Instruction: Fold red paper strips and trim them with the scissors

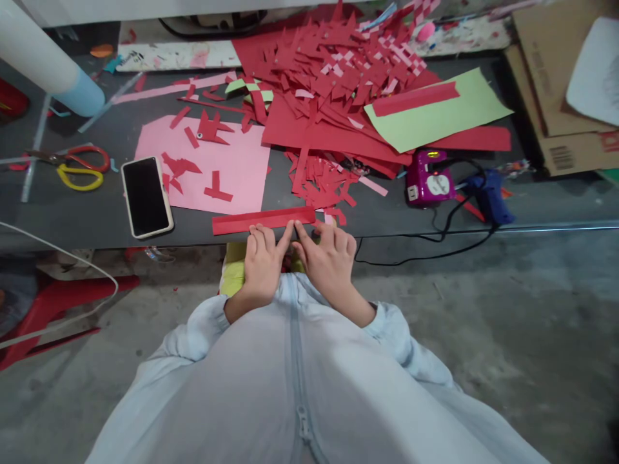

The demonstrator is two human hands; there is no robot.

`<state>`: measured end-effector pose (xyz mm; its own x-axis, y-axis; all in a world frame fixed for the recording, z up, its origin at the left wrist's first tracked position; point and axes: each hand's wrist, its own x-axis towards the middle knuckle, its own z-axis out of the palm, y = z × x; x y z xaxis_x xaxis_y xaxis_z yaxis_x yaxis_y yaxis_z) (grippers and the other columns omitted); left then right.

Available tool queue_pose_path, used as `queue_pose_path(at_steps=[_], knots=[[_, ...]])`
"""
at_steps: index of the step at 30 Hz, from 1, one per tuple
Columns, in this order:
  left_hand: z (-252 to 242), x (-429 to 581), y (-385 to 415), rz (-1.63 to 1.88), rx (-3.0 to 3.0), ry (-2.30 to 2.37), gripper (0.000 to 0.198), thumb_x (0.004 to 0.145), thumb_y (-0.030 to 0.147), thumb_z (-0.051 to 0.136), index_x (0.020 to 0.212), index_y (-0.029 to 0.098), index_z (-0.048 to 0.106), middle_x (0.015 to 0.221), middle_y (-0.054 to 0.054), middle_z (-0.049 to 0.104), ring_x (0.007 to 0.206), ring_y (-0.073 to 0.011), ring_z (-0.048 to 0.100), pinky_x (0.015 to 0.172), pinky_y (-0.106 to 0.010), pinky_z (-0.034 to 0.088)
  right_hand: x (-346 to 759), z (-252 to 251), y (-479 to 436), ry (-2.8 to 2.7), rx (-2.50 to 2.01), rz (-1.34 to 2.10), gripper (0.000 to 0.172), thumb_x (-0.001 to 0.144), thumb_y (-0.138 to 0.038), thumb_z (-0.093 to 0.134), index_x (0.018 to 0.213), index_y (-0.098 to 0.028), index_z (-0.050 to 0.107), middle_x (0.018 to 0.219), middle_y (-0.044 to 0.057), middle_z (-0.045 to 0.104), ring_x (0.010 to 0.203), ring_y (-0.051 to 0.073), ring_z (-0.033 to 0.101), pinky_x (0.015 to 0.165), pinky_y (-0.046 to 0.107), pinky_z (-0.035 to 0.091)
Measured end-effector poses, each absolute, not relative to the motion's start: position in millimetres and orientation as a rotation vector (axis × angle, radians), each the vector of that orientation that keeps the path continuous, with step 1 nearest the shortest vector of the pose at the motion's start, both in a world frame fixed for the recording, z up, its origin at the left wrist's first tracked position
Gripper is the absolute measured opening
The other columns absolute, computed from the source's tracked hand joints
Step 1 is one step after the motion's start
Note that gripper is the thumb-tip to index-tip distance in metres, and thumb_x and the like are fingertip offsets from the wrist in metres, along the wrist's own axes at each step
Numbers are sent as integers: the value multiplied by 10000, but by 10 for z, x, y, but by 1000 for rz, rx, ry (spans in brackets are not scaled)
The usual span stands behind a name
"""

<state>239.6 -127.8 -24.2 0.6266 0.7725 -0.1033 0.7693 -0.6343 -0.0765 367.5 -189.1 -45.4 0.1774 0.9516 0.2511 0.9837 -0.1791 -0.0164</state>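
A long red paper strip (pixel 264 221) lies along the front edge of the table, with a lengthwise fold line showing. My left hand (pixel 264 261) presses its fingertips on the strip's lower edge, its index finger stretched toward the middle. Close beside it, my right hand (pixel 331 258) has its index fingertip at the strip's right part, the other fingers curled. The two index fingertips almost touch. Just behind the strip is a pink paper sheet (pixel 242 174) carrying small red cut pieces and a red spiky paper fish (pixel 211 127).
A white-framed phone (pixel 146 196) and scissors (pixel 82 167) lie left. Behind are a heap of red paper pieces (pixel 333 64) and a light green sheet (pixel 464 109). To the right are a purple box (pixel 429 179), a blue glue gun (pixel 491 196) with black cables, and cardboard (pixel 561 77).
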Motion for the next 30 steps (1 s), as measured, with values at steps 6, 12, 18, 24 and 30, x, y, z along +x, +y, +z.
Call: queue_pose_path(at_steps=[6, 12, 18, 24, 30], knots=[[-210, 2399, -1265, 212, -2796, -1308, 636, 945, 58, 352, 1528, 305, 294, 1337, -227, 567, 1248, -309, 570, 963, -494, 502, 3683, -459, -1901, -1833, -2373, -301, 466, 979, -483, 382, 1364, -298, 567, 1088, 129, 596, 928, 242, 411, 810, 390, 264], [-209, 2392, -1257, 208, -2796, -1294, 668, 933, 36, 359, 1536, 309, 267, 1339, -222, 565, 1250, -296, 566, 971, -488, 499, 3688, -411, -1911, -1735, -2434, -225, 480, 988, -467, 341, 1342, -268, 598, 1103, 155, 604, 959, 263, 413, 826, 408, 270], [-220, 2405, -1263, 211, -2804, -1324, 681, 935, 34, 357, 1538, 331, 249, 1364, -232, 549, 1264, -308, 560, 971, -513, 491, 3670, -368, -1891, -1703, -2457, -177, 487, 991, -453, 336, 1330, -233, 607, 1103, 164, 611, 971, 269, 419, 831, 410, 276], [-218, 2439, -1291, 248, -2757, -1293, 678, 941, 39, 362, 1537, 342, 246, 1342, -231, 572, 1248, -312, 581, 953, -514, 503, 3663, -355, -1883, -1730, -2425, -210, 481, 993, -431, 343, 1317, -199, 611, 1084, 166, 615, 986, 270, 430, 836, 407, 283], [-264, 2475, -1320, 243, -2752, -1319, 716, 947, 55, 368, 1555, 354, 136, 1351, -208, 570, 1248, -289, 582, 980, -536, 490, 3657, -406, -1889, -1750, -2379, -209, 478, 984, -430, 364, 1319, -183, 599, 1071, 165, 614, 999, 278, 435, 855, 419, 290]])
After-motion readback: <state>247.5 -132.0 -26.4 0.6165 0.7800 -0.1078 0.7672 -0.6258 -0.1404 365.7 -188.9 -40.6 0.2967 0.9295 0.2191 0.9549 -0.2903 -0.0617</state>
